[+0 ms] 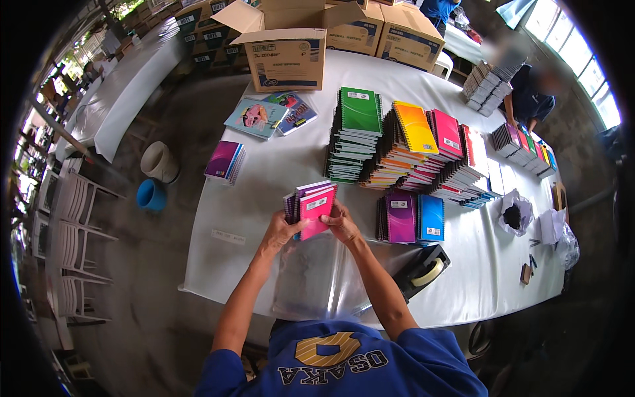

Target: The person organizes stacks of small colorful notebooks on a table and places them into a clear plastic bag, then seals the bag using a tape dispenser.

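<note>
Between my two hands is a small bundle of spiral notebooks (317, 210), a pink one facing up and purple ones behind it. My left hand (280, 231) grips the bundle's left side, its thumb along the lower edge. From the right, my right hand (342, 223) closes on it with the thumb on the pink cover. Just below lie clear plastic sleeves (304, 278) on the white-covered table (231, 264). Beyond stand stacks of spiral notebooks: green (360, 111), yellow (415, 126) and pink (447, 134). Nearer are a purple stack (401, 218) and a blue one (431, 218).
A tape dispenser (423, 272) sits right of my right forearm. Left lies a small purple notebook pile (225, 161); behind it are illustrated notebooks (256, 118) and an open cardboard box (286, 63). Another person (531, 96) works at the far right beside more stacks.
</note>
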Motion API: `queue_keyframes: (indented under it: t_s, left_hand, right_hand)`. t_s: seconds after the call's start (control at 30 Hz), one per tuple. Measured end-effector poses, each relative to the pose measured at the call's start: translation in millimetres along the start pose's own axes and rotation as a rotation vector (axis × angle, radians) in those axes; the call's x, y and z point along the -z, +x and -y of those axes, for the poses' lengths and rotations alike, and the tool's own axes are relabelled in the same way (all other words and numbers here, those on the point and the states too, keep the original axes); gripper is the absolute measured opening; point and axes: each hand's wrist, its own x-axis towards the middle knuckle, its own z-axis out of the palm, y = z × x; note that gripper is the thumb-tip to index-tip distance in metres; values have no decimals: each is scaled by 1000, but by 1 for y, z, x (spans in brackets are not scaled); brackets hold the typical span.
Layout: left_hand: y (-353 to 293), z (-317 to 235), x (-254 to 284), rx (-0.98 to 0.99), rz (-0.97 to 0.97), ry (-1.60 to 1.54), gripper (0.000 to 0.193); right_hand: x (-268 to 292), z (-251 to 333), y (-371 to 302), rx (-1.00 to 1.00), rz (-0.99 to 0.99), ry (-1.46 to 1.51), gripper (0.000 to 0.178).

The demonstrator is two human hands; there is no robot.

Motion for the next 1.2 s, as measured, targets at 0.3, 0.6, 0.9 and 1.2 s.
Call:
queue_keyframes:
  t_s: [0.3,0.6,0.9,1.2]
  left_hand:
    - [34,21,-9,-226,118,244,74]
    - [55,22,-19,-20,170,-103,66]
    - [23,-47,-62,174,164,-558,53]
    - [35,-46,-79,346,260,-690,62]
  right_hand:
    - [29,21,2,-23,56,-411,60]
    - [11,30,-2,150,21,-591,53]
    - [-32,208,-18,656,-539,-1858,54]
    - [-4,279,-24,896,-471,-1807,38]
